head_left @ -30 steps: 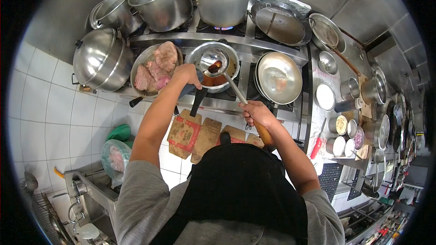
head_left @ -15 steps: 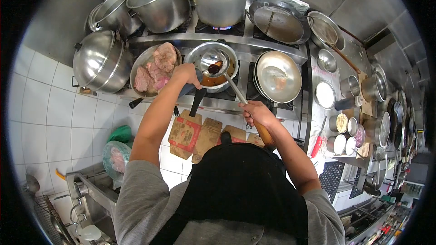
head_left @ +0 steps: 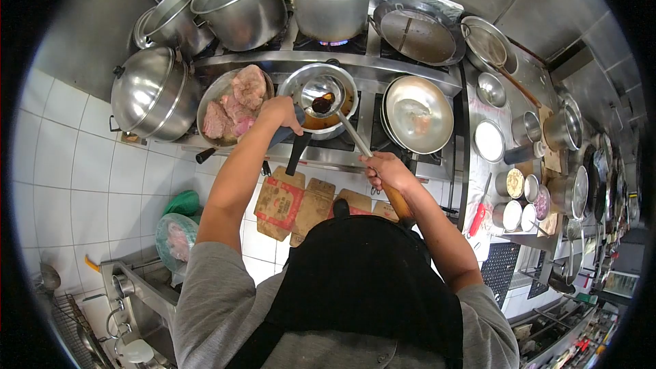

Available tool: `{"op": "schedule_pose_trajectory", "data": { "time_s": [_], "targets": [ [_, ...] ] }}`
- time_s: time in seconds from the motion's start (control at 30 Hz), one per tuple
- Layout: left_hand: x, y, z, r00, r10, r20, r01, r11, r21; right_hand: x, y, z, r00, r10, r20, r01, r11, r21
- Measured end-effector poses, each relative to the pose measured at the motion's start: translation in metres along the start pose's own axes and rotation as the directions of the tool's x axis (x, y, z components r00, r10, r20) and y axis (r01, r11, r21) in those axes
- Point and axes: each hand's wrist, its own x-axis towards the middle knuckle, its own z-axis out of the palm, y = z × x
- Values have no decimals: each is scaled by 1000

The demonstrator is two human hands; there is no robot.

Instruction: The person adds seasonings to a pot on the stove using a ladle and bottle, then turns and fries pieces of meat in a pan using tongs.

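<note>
My left hand (head_left: 281, 113) is closed around a dark grey-blue bottle (head_left: 281, 136), mostly covered by the fingers, its upper end at the rim of a steel pan (head_left: 285, 80). In my right hand (head_left: 387, 171) is the wooden-ended handle of a ladle (head_left: 320, 87). The ladle's bowl sits over the pan and holds dark brown sauce (head_left: 323, 102). Reddish-brown liquid (head_left: 321, 123) shows in the pan beneath it. The pan's black handle (head_left: 297, 155) points toward me. Left of the bottle, large pieces of meat (head_left: 247, 87) lie in another pan (head_left: 207, 138).
Behind stand a steaming-type stockpot (head_left: 328, 14) over a lit flame and a wok (head_left: 420, 37). Stacked steel pans (head_left: 437, 123) are at right. The side counter carries a red-handled knife (head_left: 476, 222) and several small containers. Flattened cardboard (head_left: 311, 208) covers part of the floor.
Almost nothing differs. Both hands, the bottle and the ladle keep their places; the view has shifted very slightly.
</note>
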Motion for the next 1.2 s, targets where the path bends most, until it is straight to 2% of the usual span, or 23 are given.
{"op": "schedule_pose_trajectory", "data": {
  "time_s": [0.43, 0.53, 0.6, 0.67, 0.7, 0.73, 0.8, 0.83, 0.93, 1.0, 1.03, 1.07, 1.17, 1.2],
  "targets": [
    [1, -6, 6, 999, -23, 23, 23, 1000, 2, -4, -3, 7, 1000, 12, -2, -12, 1000, 9],
    [5, -23, 19, 997, 3, -82, -17, 986, -168, -2, -8, 6, 1000, 12, -4, -12, 1000, 11],
    [2, -33, 28, 977, 9, -213, -79, 944, -321, 5, -10, 1, 1000, -8, 26, 9, 1000, -17],
    [-4, -41, 40, 926, 15, -377, -192, 879, -437, 9, -13, 4, 994, -77, -81, 55, 968, -244],
    [-9, -43, 47, 880, 20, -475, -273, 840, -470, 11, -16, 6, 985, -118, -127, 65, 931, -359],
    [-14, -45, 54, 823, 13, -568, -353, 795, -493, 22, -12, 1, 973, -179, -147, 64, 818, -572],
    [-26, -47, 63, 742, -10, -670, -478, 694, -539, 32, -3, -2, 869, -476, -134, 99, 432, -896],
    [-36, -47, 62, 697, -30, -716, -539, 638, -551, 37, 0, -4, 796, -602, -64, 66, 191, -979],
    [-76, -43, 57, 693, -114, -712, -588, 483, -649, 54, -7, -14, 839, -543, -36, 8, 79, -997],
    [-92, -50, 62, 746, -123, -654, -547, 447, -708, 62, -15, -10, 864, -502, -42, -44, 7, -999],
    [-100, -52, 63, 770, -125, -626, -528, 427, -734, 65, -17, -9, 869, -493, -46, -50, 5, -999],
    [-111, -52, 66, 710, -158, -686, -514, 550, -659, 69, -18, -6, 873, -485, -47, -52, 2, -999],
    [-129, -53, 82, 664, -248, -705, -572, 440, -693, 88, -10, -10, 892, -451, -2, 28, 59, -998],
    [-132, -56, 89, 690, -235, -685, -573, 401, -715, 90, -13, -9, 898, -440, 20, 67, 91, -994]
  ]
}}
